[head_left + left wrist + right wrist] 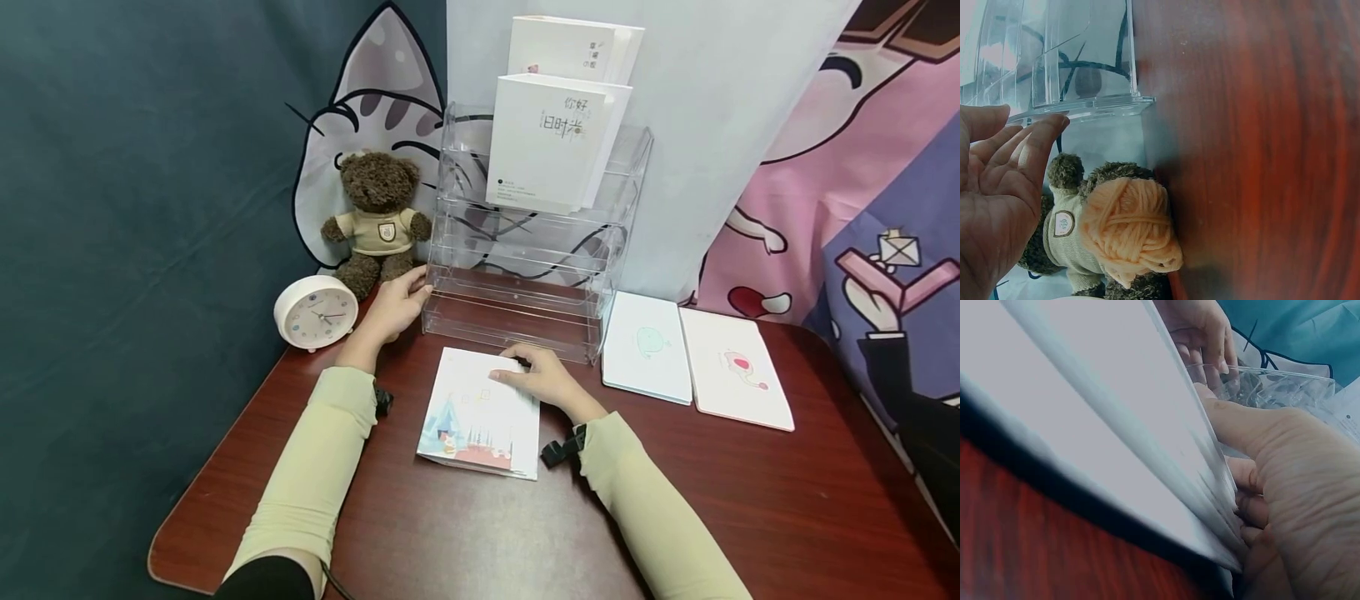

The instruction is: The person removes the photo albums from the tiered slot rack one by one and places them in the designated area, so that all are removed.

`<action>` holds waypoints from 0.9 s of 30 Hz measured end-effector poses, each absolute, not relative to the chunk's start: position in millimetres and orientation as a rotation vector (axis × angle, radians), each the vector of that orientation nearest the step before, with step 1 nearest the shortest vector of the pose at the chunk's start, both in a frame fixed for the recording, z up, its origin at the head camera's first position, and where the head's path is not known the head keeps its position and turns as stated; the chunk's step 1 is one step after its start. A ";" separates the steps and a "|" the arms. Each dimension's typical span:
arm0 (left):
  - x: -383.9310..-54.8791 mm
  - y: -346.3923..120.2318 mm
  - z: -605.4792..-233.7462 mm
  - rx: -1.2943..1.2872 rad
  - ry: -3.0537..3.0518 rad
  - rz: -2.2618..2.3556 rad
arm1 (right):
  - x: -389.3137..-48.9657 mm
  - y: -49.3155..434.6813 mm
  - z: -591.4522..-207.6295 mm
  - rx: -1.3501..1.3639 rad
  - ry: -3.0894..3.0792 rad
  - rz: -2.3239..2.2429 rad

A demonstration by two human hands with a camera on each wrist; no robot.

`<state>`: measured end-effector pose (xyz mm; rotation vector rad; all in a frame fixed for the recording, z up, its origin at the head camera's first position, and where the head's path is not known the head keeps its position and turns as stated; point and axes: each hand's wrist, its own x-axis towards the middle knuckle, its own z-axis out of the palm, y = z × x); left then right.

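A white book with a blue-tent drawing on its cover is tilted over the table in front of the clear rack. My right hand grips its upper right edge, thumb on the cover and fingers underneath; the right wrist view shows the thick page block beside the hand. At the lower left side of the clear acrylic rack, my left hand touches the panel with its fingertips. Its fingers look nearly straight in the left wrist view, with the palm showing.
Two white books stand in the rack's upper tiers. Two thin notebooks lie right of the rack. A teddy bear and a white alarm clock stand at left. An orange yarn ball is beside the bear.
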<state>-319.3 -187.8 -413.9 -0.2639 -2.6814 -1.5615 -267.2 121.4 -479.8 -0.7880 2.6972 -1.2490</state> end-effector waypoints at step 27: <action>-318.6 -188.1 -413.9 -0.274 -2.669 -1.607 | -268.3 121.6 -457.0 -1.042 2.609 -1.401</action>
